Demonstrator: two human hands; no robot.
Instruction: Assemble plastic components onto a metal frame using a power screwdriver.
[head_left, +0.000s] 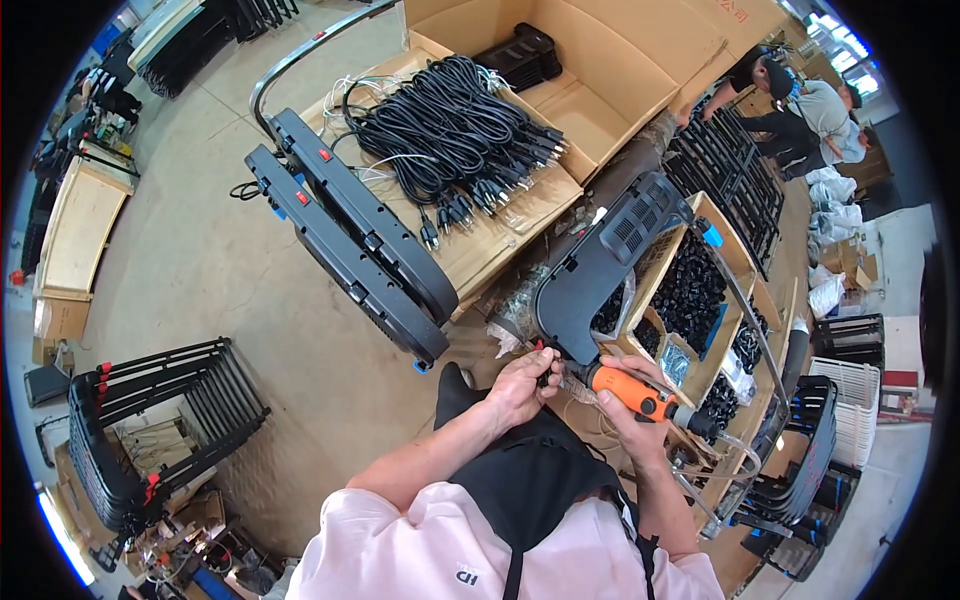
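My right hand (637, 437) is wrapped round an orange power screwdriver (625, 391), its front end pointing left toward the lower edge of a black plastic housing (580, 300). That housing lies tilted in front of me, with a vented panel at its far end. My left hand (525, 388) is closed beside the housing's lower corner, fingertips pinched together. Something small and dark shows at those fingers, too hidden to name. To the left, two similar long black housings (350, 255) with small red and blue parts stand side by side.
A bundle of black power cords (445, 130) lies on cardboard beside an open carton (620, 70). At right, a divided wooden box (655, 270) holds small black parts and screws. Stacked black frames (190, 400) stand on the floor at left. Other people (825, 115) work at far right.
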